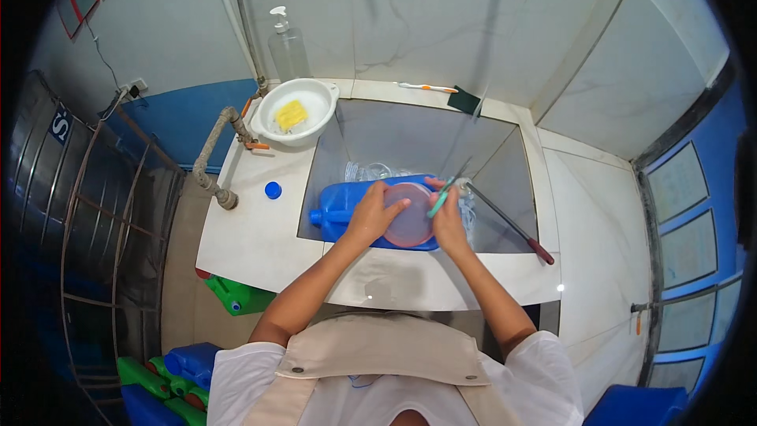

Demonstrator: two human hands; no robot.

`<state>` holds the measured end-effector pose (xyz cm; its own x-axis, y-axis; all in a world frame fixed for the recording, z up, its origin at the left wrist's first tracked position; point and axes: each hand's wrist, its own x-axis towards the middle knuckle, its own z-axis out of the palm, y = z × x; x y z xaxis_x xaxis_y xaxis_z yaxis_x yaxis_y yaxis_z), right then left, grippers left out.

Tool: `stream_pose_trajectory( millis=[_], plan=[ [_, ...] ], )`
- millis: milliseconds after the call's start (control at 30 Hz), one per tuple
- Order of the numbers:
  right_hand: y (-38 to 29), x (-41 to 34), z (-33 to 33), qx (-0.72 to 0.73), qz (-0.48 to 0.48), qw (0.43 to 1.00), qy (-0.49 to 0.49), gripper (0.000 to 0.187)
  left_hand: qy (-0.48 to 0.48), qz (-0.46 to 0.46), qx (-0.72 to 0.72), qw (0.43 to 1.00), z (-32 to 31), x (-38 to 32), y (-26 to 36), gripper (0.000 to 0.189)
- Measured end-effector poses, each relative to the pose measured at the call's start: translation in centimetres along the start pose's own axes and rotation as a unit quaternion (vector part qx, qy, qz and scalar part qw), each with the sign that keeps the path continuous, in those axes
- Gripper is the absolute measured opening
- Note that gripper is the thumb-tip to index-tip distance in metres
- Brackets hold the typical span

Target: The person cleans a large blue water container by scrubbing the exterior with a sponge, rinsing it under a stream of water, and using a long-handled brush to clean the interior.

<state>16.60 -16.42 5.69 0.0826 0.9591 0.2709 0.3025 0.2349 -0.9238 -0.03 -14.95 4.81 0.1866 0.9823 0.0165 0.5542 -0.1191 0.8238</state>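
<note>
My left hand (378, 213) grips the left side of a round, translucent plastic container (409, 226) with a reddish rim. At its right side, my right hand (447, 213) holds a green-handled tool (440, 201), slightly blurred, that looks like scissors. Both hands are above a blue plastic jug (340, 195) lying on its side in the sink, its capped neck to the left. Behind the jug lies a coil of clear tubing or cord (372, 171). A long metal rod with a dark red handle (539, 251) leans over the sink's front right corner.
On the left counter stand a white basin (325, 125) holding a yellow sponge (291, 116), a pump bottle (288, 53), a blue cap (272, 190) and a curved pipe faucet (207, 148). A toothbrush (429, 87) and a dark green scouring pad (463, 102) rest on the back ledge.
</note>
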Motion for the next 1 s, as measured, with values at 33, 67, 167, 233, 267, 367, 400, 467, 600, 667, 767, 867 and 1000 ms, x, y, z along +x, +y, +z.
stream_pose_trajectory(
  millis=[33,67,167,233,267,367,400,467,600,667,767,867,1000],
  plan=[
    [0.5,-0.5,0.7,-0.038,-0.058,0.998,0.009,0.036,-0.007,0.001,-0.001,1.000,0.2,-0.2,-0.1,0.060],
    [1.0,-0.9,1.0,-0.076,-0.115,0.990,0.016,0.034,0.005,-0.042,0.011,0.999,0.3,-0.4,-0.2,0.059],
    [-0.6,2.1,0.4,-0.105,0.068,0.986,-0.107,0.034,0.011,-0.121,-0.041,0.992,-0.4,-1.6,2.3,0.056],
    [-1.2,3.9,0.4,-0.051,0.061,0.990,-0.120,0.029,0.013,-0.161,-0.107,0.981,-1.2,-1.8,2.8,0.055],
    [-1.5,4.4,0.0,0.072,0.052,0.988,-0.124,0.028,0.010,-0.122,-0.115,0.986,-1.5,-1.3,1.7,0.049],
    [-6.7,4.9,-0.6,0.172,0.018,0.977,-0.121,0.023,0.042,-0.070,-0.305,0.949,-5.2,-1.2,1.7,0.035],
    [-7.6,4.8,-1.6,0.173,0.031,0.972,-0.153,0.025,0.072,-0.017,-0.311,0.948,-6.3,-0.9,1.8,0.034],
    [-8.6,4.1,-2.1,0.201,0.084,0.937,-0.275,0.035,0.114,0.033,-0.315,0.942,-8.4,-0.5,1.3,0.033],
    [-7.6,1.2,0.3,0.346,0.229,0.816,-0.402,0.045,0.158,0.054,-0.318,0.933,-9.8,-0.1,2.0,0.034],
    [-6.5,1.0,1.3,0.460,0.293,0.729,-0.415,0.049,0.152,0.034,-0.388,0.908,-9.7,-0.2,2.9,0.037],
    [-7.2,1.4,2.4,0.483,0.292,0.726,-0.393,0.052,0.155,0.011,-0.387,0.909,-9.9,-0.4,3.0,0.037],
    [-7.6,1.6,2.9,0.512,0.294,0.705,-0.393,0.051,0.170,0.003,-0.417,0.893,-9.5,-0.4,3.1,0.035],
    [-9.1,0.7,4.0,0.414,0.257,0.817,-0.307,0.047,0.187,0.032,-0.371,0.909,-8.9,-0.2,3.5,0.037]
  ],
)
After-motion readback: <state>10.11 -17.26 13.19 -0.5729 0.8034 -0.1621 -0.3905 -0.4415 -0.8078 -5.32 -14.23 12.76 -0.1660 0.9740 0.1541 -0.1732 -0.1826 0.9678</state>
